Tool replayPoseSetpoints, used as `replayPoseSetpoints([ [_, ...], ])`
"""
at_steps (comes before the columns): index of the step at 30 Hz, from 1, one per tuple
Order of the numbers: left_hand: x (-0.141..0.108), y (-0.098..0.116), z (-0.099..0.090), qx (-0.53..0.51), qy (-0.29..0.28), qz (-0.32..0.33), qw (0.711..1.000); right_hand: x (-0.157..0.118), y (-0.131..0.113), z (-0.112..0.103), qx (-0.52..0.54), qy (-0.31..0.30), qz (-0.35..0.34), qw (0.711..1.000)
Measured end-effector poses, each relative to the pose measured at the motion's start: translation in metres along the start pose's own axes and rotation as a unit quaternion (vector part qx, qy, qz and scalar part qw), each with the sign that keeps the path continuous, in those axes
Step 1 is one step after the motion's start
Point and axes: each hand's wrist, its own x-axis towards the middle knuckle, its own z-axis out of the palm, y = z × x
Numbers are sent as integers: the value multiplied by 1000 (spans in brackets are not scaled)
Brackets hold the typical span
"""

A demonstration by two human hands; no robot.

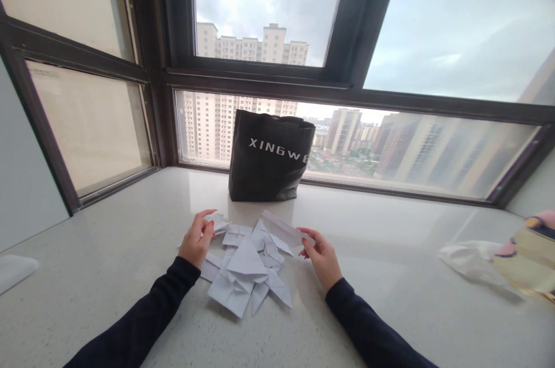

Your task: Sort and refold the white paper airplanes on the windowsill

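A pile of folded white papers (246, 264) lies on the pale speckled counter (299, 336) between my hands. My left hand (198, 239) is at the pile's upper left, its thumb and index finger curled at the edge of a small folded paper (219, 222). Whether the fingers grip that paper is hard to tell. On the other side, my right hand (319, 255) pinches the right end of a long folded paper strip (281, 228), which slants up to the left over the pile's upper right.
A black bag (271, 157) with white lettering stands upright behind the pile, against the window frame (347, 189). At the right lie a crumpled white wrapper (470, 258) and a yellow and pink item (526, 255). A white object (16, 271) sits at the left edge.
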Motion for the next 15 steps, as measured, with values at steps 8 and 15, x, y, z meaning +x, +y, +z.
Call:
replayPoseSetpoints([
  [8,4,-23,-7,199,-39,-64,977,0,1,0,-6,-3,17,1000],
  [15,8,-26,-10,231,-70,-75,968,-1,2,1,-3,-1,13,1000],
])
